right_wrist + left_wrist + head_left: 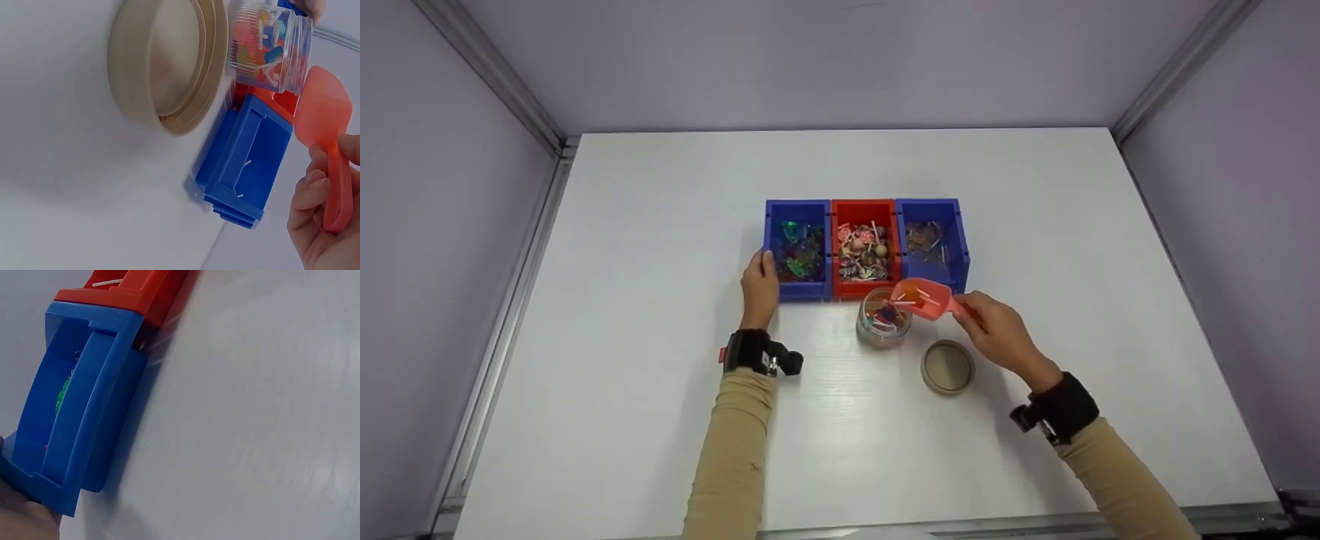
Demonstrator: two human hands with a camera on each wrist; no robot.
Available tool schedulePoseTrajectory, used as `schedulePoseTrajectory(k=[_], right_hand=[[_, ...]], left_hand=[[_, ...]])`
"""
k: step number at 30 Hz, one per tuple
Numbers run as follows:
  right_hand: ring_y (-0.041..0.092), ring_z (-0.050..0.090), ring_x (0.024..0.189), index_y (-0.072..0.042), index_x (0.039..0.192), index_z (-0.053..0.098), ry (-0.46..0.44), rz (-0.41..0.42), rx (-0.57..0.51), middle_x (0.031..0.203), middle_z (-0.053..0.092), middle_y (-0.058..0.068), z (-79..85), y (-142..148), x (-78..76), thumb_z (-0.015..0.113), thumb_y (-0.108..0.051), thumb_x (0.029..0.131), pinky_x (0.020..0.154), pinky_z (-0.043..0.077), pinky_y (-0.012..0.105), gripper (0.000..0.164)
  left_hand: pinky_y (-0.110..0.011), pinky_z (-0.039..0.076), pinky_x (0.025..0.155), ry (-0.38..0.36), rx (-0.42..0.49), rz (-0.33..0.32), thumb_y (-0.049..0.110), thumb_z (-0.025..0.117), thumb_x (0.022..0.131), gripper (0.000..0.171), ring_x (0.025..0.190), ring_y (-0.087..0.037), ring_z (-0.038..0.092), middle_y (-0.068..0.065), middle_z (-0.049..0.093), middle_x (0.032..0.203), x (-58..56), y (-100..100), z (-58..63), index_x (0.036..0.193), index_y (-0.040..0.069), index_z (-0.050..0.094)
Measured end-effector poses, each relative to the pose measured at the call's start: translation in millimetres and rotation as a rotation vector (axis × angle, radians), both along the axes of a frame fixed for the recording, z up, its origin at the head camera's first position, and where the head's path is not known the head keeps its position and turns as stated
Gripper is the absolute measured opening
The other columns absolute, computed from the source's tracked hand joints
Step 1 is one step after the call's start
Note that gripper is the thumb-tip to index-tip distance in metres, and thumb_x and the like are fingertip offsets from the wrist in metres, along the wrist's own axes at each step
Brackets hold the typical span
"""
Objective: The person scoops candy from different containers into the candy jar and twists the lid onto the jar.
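My right hand (996, 330) grips the handle of a coral plastic scoop (937, 301), whose front end overlaps the mouth of a clear jar (877, 339) in the head view. White sticks and an orange piece lie in the scoop. Through the jar's ribbed wall the right wrist view shows colourful candies with white sticks. My left hand (760, 291) holds the outer side wall of the left blue bin (799, 291), with a fingertip at its rim in the left wrist view. That bin contains green and dark shiny pieces.
A red bin (864, 289) full of lollipops stands in the middle, joined by another blue bin (960, 262) with brownish candies on the right. Near the jar, a round beige lid (949, 367) lies on the white table (660, 225). Pale walls enclose the table.
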State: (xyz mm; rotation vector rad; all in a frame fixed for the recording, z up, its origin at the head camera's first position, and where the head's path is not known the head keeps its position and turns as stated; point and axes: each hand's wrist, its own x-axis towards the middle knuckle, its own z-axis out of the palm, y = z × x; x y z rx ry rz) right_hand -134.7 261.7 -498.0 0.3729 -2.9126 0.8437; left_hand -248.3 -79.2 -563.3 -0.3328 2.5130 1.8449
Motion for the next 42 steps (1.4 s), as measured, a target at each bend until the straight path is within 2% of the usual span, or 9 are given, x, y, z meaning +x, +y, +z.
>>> schedulePoseTrajectory(k=[7, 14, 21, 24, 28, 32, 35, 42], right_hand=[[0.01, 0.043, 0.067, -0.001, 0.112, 0.068, -0.024, 0.038, 0.019, 0.078, 0.06, 0.007, 7.2, 6.2, 2.9, 0.064, -0.012, 0.092, 0.061, 0.038, 0.022, 0.023], [0.009, 0.046, 0.066, -0.001, 0.109, 0.07, -0.057, 0.113, 0.046, 0.08, 0.065, 0.008, 17.4, 12.5, 0.5, 0.064, -0.015, 0.092, 0.06, 0.042, 0.021, 0.022], [0.013, 0.05, 0.069, 0.002, 0.113, 0.068, -0.16, 0.128, 0.095, 0.087, 0.07, 0.013, 32.8, 11.1, -2.7, 0.065, -0.014, 0.091, 0.064, 0.048, 0.025, 0.027], [0.013, 0.049, 0.068, 0.002, 0.113, 0.067, -0.185, 0.124, 0.11, 0.082, 0.068, 0.012, 38.1, 9.7, -4.1, 0.066, -0.015, 0.09, 0.063, 0.047, 0.025, 0.028], [0.012, 0.044, 0.063, 0.001, 0.11, 0.067, -0.203, 0.119, 0.101, 0.071, 0.061, 0.009, 44.2, 8.2, -5.8, 0.067, -0.015, 0.09, 0.057, 0.039, 0.021, 0.025], [0.013, 0.047, 0.064, 0.0, 0.107, 0.068, -0.193, 0.107, 0.093, 0.075, 0.066, 0.01, 49.2, 7.6, -6.2, 0.068, -0.011, 0.088, 0.058, 0.042, 0.021, 0.022], [0.014, 0.051, 0.066, 0.001, 0.105, 0.069, -0.178, 0.102, 0.108, 0.081, 0.07, 0.012, 52.9, 6.4, -6.4, 0.07, -0.01, 0.087, 0.061, 0.046, 0.024, 0.021], [0.021, 0.063, 0.071, 0.001, 0.101, 0.071, -0.052, 0.116, 0.187, 0.09, 0.074, 0.015, 63.8, 0.6, -4.5, 0.073, -0.009, 0.083, 0.067, 0.055, 0.04, 0.02]], left_hand=[[-0.044, 0.038, 0.116, -0.02, 0.014, -0.012, 0.026, 0.032, 0.107, 0.045, 0.138, -0.032, 0.044, -0.02, 0.051, 0.143, 0.2, 0.1, 0.9, 0.141, -0.001, 0.045], [-0.043, 0.037, 0.116, -0.036, 0.016, -0.014, 0.027, 0.032, 0.107, 0.046, 0.139, -0.031, 0.043, -0.02, 0.05, 0.144, -0.3, -1.0, -0.1, 0.142, 0.0, 0.044], [-0.042, 0.028, 0.122, -0.133, 0.065, -0.036, 0.032, 0.029, 0.107, 0.052, 0.146, -0.031, 0.032, -0.017, 0.038, 0.154, -0.1, -4.7, 3.9, 0.149, 0.001, 0.033], [-0.042, 0.026, 0.123, -0.168, 0.088, -0.06, 0.032, 0.03, 0.107, 0.053, 0.147, -0.031, 0.03, -0.017, 0.034, 0.156, -1.6, -7.4, 6.9, 0.15, 0.001, 0.03], [-0.04, 0.022, 0.125, -0.21, 0.147, -0.08, 0.033, 0.031, 0.107, 0.054, 0.15, -0.028, 0.025, -0.015, 0.03, 0.159, -3.9, -11.5, 9.1, 0.151, 0.003, 0.028], [-0.038, 0.019, 0.126, -0.249, 0.192, -0.086, 0.031, 0.031, 0.106, 0.053, 0.152, -0.026, 0.02, -0.013, 0.026, 0.161, -4.7, -14.1, 10.2, 0.152, 0.005, 0.027], [-0.039, 0.018, 0.126, -0.252, 0.192, -0.099, 0.03, 0.03, 0.105, 0.053, 0.152, -0.027, 0.019, -0.013, 0.025, 0.161, -4.5, -16.1, 9.3, 0.152, 0.006, 0.027], [-0.039, 0.017, 0.126, -0.235, 0.21, -0.119, 0.03, 0.03, 0.104, 0.053, 0.152, -0.026, 0.018, -0.012, 0.026, 0.161, -4.0, -19.2, 8.9, 0.152, 0.007, 0.028]])
